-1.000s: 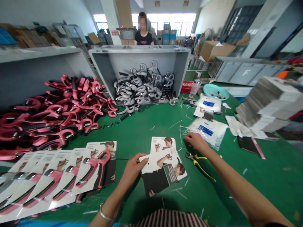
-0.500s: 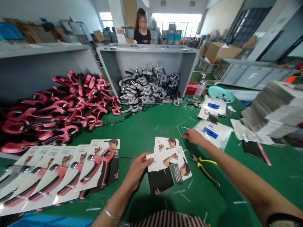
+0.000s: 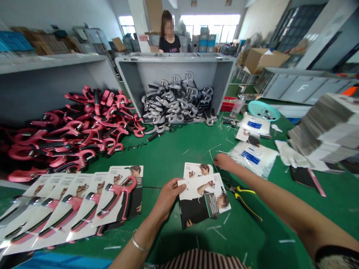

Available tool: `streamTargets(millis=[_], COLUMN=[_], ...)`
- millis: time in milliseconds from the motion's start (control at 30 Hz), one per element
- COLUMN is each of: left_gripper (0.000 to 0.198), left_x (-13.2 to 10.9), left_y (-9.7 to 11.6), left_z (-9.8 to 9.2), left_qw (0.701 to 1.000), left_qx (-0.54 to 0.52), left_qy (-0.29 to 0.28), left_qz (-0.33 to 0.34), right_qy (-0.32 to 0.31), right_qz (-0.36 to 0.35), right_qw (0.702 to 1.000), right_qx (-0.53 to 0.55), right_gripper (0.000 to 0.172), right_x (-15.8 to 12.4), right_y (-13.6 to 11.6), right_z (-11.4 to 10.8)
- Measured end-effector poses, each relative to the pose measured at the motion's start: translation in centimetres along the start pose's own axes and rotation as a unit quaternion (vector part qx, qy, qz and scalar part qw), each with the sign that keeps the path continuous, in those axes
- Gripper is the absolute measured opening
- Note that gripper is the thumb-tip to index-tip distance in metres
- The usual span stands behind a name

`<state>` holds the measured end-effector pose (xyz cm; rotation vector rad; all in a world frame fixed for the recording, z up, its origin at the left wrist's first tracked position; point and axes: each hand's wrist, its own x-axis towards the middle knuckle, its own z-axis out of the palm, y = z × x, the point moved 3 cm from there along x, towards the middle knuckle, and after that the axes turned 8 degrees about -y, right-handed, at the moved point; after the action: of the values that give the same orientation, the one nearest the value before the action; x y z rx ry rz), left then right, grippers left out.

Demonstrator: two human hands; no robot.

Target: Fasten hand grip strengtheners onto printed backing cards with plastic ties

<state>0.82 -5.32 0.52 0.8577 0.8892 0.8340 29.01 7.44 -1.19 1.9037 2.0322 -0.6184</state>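
My left hand [image 3: 170, 192] pinches the left edge of a printed packaging card [image 3: 200, 192], white above and black below, with a small hole near its corner. Under it lies a similar card [image 3: 193, 170], its top edge showing. To the right, my right hand [image 3: 223, 162] is closed at the fingertips on a thin white strip that looks like a cable tie [image 3: 212, 157]. Beside the cards rest pliers [image 3: 241, 198] with yellow and black handles. A plastic bag of white cable ties [image 3: 254, 158] lies just right of my right hand.
Pink hand grippers [image 3: 81, 130] fill the left grey crate, grey hand grippers [image 3: 174, 102] the middle one. Carded hand grippers [image 3: 116, 198] overlap at front left. At right are a card stack [image 3: 322, 127], white gloves [image 3: 291, 155] and a teal dish [image 3: 263, 111]. A person [image 3: 170, 41] is behind.
My right hand has shifted slightly left, away from the bag, and the strip's lower end has moved with it. My left hand and the card are slightly farther right in view.
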Motion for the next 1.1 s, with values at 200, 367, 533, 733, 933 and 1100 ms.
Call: streamTargets(millis=[200, 367, 533, 733, 933, 1100], left_gripper=[0.039, 0.040, 0.036, 0.034, 0.033, 0.034], left_x=[0.3, 0.2, 0.3, -0.5, -0.3, -0.3], left_y=[0.4, 0.1, 0.3, 0.6, 2.0, 2.2], left_z=[0.7, 0.6, 1.1, -0.3, 0.1, 1.6], left_qw=[1.000, 1.000, 1.000, 0.999, 0.996, 0.994], left_qx=[0.018, 0.019, 0.020, 0.040, 0.071, 0.087], left_qy=[0.008, 0.018, 0.004, 0.011, -0.025, -0.049], left_qz=[0.004, -0.001, 0.006, 0.013, 0.041, 0.045], right_qy=[0.006, 0.007, 0.021, 0.080, 0.113, 0.133], right_qz=[0.020, 0.033, 0.014, -0.024, -0.154, -0.217], right_qw=[0.999, 0.999, 0.999, 0.985, 0.878, 0.804], right_qx=[-0.028, -0.019, 0.027, 0.154, 0.439, 0.538], right_gripper=[0.028, 0.029, 0.027, 0.018, 0.027, 0.024], right_x=[-1.0, -0.8, -0.7, -4.3, -9.8, -14.0], right_y=[-0.2, -0.1, -0.9, 0.7, -1.3, -7.0], right_z=[0.1, 0.2, 0.0, -1.5, -1.8, -0.9])
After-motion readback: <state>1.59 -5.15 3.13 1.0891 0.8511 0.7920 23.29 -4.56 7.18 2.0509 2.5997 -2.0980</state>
